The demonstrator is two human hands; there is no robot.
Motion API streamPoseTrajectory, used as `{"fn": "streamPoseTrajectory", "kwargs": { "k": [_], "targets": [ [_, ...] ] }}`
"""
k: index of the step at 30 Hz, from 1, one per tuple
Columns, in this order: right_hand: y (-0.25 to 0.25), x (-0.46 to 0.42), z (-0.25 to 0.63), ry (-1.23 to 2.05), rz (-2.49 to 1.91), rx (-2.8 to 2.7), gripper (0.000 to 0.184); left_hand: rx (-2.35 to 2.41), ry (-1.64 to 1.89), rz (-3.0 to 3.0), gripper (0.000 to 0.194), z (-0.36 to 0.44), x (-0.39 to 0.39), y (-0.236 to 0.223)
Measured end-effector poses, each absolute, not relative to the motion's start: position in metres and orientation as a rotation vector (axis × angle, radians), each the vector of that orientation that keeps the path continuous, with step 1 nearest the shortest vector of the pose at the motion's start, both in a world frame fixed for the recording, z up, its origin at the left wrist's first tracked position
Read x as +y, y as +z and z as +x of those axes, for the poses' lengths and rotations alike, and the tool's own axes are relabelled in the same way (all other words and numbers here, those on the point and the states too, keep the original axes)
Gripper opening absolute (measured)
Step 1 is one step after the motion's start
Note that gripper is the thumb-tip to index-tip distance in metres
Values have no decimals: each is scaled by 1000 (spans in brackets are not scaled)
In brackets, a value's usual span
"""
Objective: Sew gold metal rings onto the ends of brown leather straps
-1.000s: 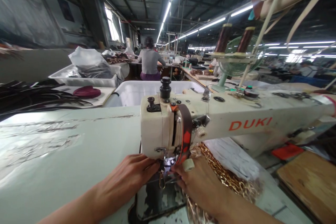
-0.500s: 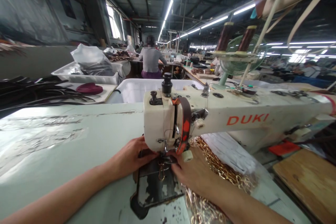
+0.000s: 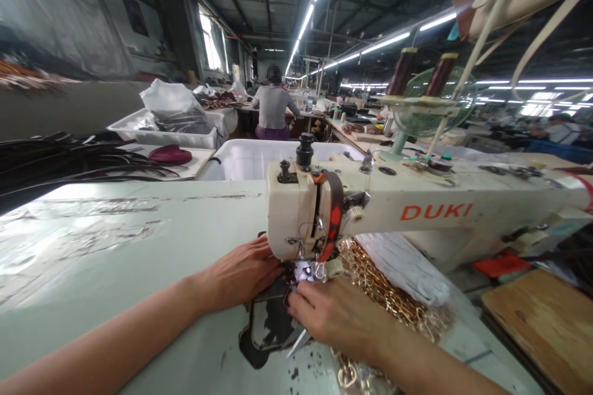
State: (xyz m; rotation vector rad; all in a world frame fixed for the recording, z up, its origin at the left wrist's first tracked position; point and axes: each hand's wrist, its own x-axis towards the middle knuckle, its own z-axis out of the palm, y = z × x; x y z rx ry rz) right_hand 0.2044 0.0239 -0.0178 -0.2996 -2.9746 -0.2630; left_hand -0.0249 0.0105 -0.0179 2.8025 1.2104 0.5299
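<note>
My left hand lies on the table with its fingers reaching under the head of the cream DUKI sewing machine, pressed together on a dark piece at the needle. My right hand is closed just in front of the needle, and a pointed metal blade of small snips sticks out below it. A brown strap with orange marks hangs over the machine head. A clear bag of gold chain lies right beside my right wrist.
A white tub stands behind the machine, with black straps and a dark red item to its left. A green fan and thread spools stand at the right. A wooden board lies at the near right. A person sits ahead.
My right hand has drawn back from under the needle and now shows a snip blade beneath it. The metal clasp seen earlier is hidden. My left hand stays at the needle.
</note>
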Motion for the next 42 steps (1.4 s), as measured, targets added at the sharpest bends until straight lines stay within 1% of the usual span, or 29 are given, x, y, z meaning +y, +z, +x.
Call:
{"fn": "streamPoseTrajectory", "kwargs": {
  "k": [2, 6, 8, 10, 12, 13, 15, 19, 22, 26, 29, 33, 37, 39, 42],
  "targets": [
    [-20, 24, 201, -337, -240, -2987, 12, 1196, 536, 2817, 24, -24, 10, -17],
    [-15, 26, 194, -396, -235, -2995, 15, 1163, 531, 2844, 26, -24, 11, -14],
    [-12, 27, 193, -358, -261, -3011, 13, 1148, 512, 2859, 24, -25, 12, -14],
    [-8, 26, 192, -238, -340, -3011, 7, 1144, 494, 2863, 23, -26, 13, -15],
    [-6, 22, 191, -97, -481, -2987, 14, 1157, 485, 2851, 23, -27, 13, -16],
    [-5, 18, 190, -39, -577, -2973, 15, 1167, 488, 2843, 23, -27, 13, -16],
    [-3, 10, 186, 31, -817, -2942, 9, 1188, 504, 2825, 24, -27, 12, -15],
    [1, -4, 174, 117, -1314, -2841, 24, 1228, 563, 2808, 25, -27, 10, -13],
    [0, -10, 163, 219, -1503, -2673, 26, 1252, 622, 2817, 25, -29, 11, -17],
    [-5, -13, 151, 260, -1676, -2460, 28, 1290, 682, 2841, 26, -31, 15, -25],
    [-5, -10, 149, 319, -1654, -2399, 26, 1313, 696, 2868, 26, -32, 16, -29],
    [-1, -1, 157, 453, -1580, -2375, 20, 1334, 678, 2923, 25, -33, 11, -27],
    [0, 12, 173, 511, -1506, -2368, 22, 1428, 609, 2951, 22, -28, 0, -24],
    [-1, 21, 184, 506, -1394, -2389, 23, 1500, 574, 2948, 20, -21, -9, -24],
    [-3, 40, 201, 422, -1095, -2506, 26, 1627, 584, 2895, 21, -11, -22, -27]
  ]
}}
